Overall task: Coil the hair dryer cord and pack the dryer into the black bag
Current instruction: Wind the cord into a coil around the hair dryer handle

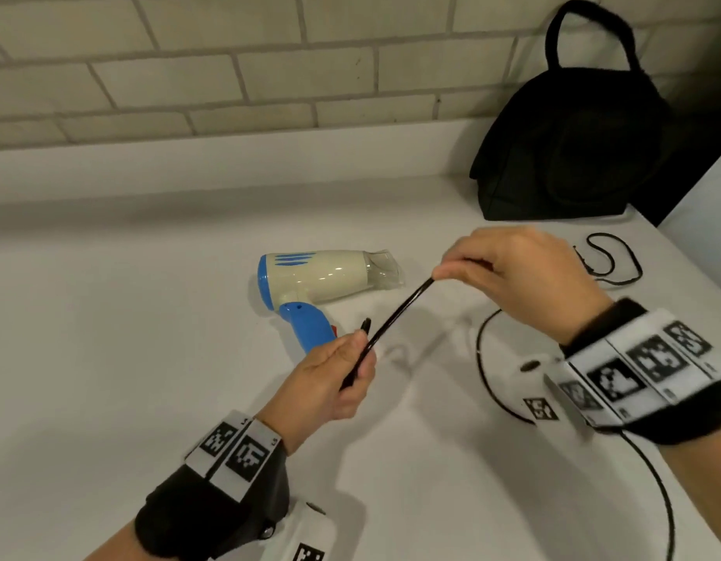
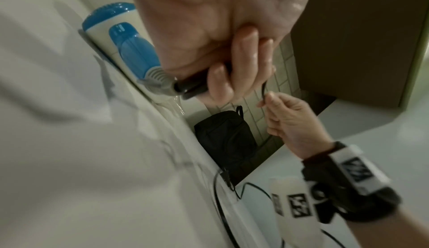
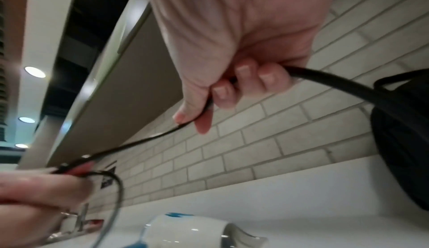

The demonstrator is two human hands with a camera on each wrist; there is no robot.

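A cream and blue hair dryer (image 1: 310,281) lies on its side on the white counter (image 1: 148,317), nozzle pointing right. Its black cord (image 1: 399,313) runs taut between both hands above the counter. My left hand (image 1: 334,378) grips the cord near the dryer's handle; in the left wrist view the fingers (image 2: 223,81) curl round a thick black piece. My right hand (image 1: 508,273) pinches the cord higher and to the right, thumb and fingers (image 3: 223,90) wrapped on it. The rest of the cord (image 1: 650,479) loops on the counter at right. The black bag (image 1: 573,143) stands at the back right.
A tiled wall (image 1: 229,74) backs the counter. A thin black string loop (image 1: 612,259) lies in front of the bag. A dark panel (image 1: 691,172) stands right of the bag. A faucet (image 3: 78,217) shows low in the right wrist view.
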